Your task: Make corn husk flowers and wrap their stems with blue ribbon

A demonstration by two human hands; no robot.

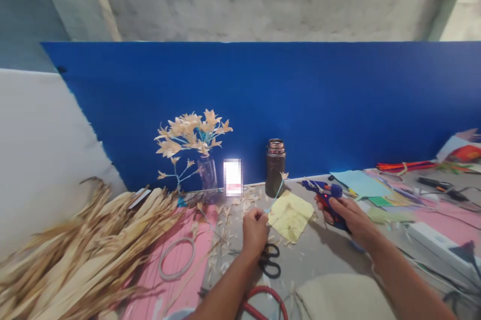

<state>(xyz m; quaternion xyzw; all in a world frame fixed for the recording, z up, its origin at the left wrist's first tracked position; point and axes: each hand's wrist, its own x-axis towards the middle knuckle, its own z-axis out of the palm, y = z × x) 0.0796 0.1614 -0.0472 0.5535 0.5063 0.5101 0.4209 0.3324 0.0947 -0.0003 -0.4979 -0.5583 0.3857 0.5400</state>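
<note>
My left hand (pixel 254 232) pinches the lower end of a thin light-blue stem (pixel 277 191) tipped with a small dried-husk flower (pixel 283 176), held up over a yellow paper sheet (pixel 290 215). My right hand (pixel 347 216) grips a blue glue gun (pixel 323 191) whose nozzle points left toward the stem. Black-handled scissors (pixel 271 260) lie just under my left wrist. A purple vase (pixel 207 173) with a bouquet of husk flowers (pixel 191 137) stands at the back.
A heap of dried husks (pixel 75 250) fills the left. A dark jar (pixel 275 167) stands by the blue backboard (pixel 263 104). Pink paper (pixel 150 280) bears a wire ring (pixel 176 258). Coloured papers (pixel 356 183), pipe cleaners (pixel 406 166), a power strip (pixel 439 245) and cables lie right; red-handled scissors (pixel 263 302) sit near.
</note>
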